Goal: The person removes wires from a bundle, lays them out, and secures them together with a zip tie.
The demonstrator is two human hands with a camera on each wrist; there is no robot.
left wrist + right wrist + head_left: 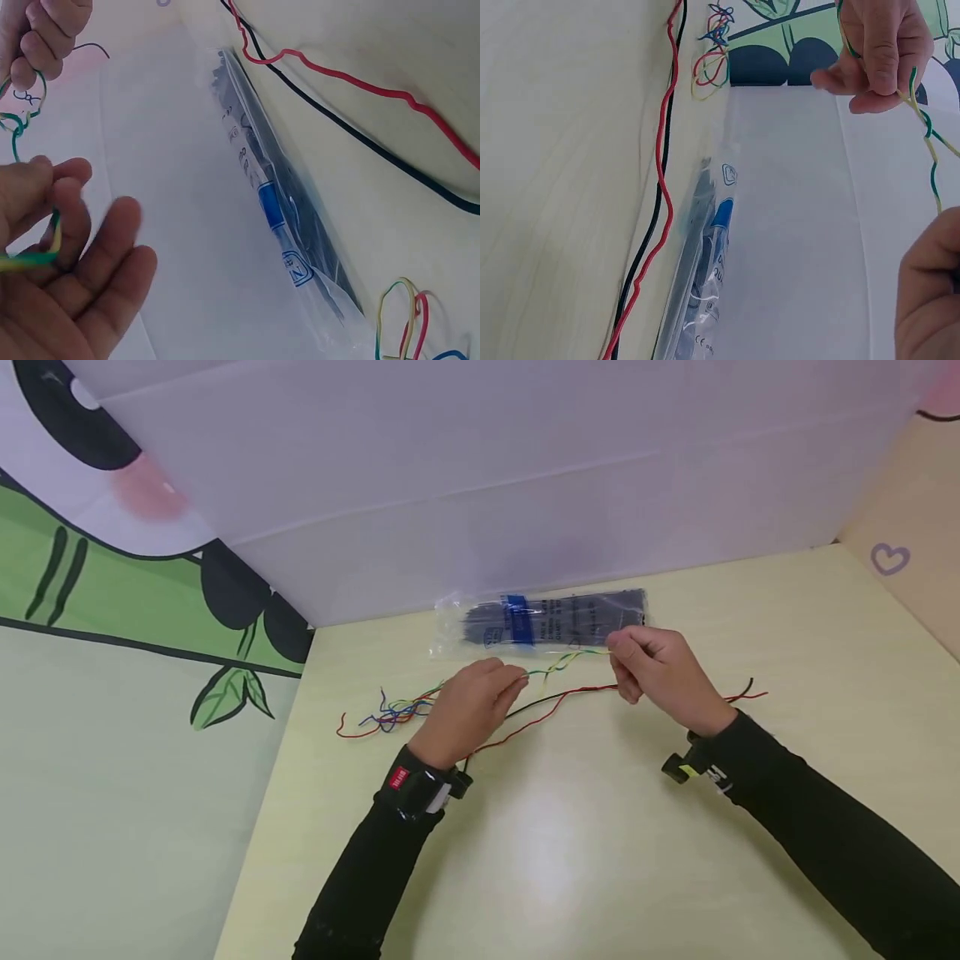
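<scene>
A green-and-yellow wire (561,663) stretches between both hands above the table, with a loose loop or knot midway along it. My left hand (471,703) pinches it between thumb and index finger; in the left wrist view its other fingers (124,262) stand spread apart from the wire. The wire's far end is gripped by my right hand (660,670), its fingers curled in. Below the hands, a red wire (542,718) and a black wire (523,707) lie along the table, running under the right hand.
A clear plastic bag of black cable ties (585,617) with a blue band lies behind the hands, by the white back panel (480,527). Left of the left hand sits a tangle of blue, red and green-yellow wires (397,713). A peach panel (907,527) borders the right side.
</scene>
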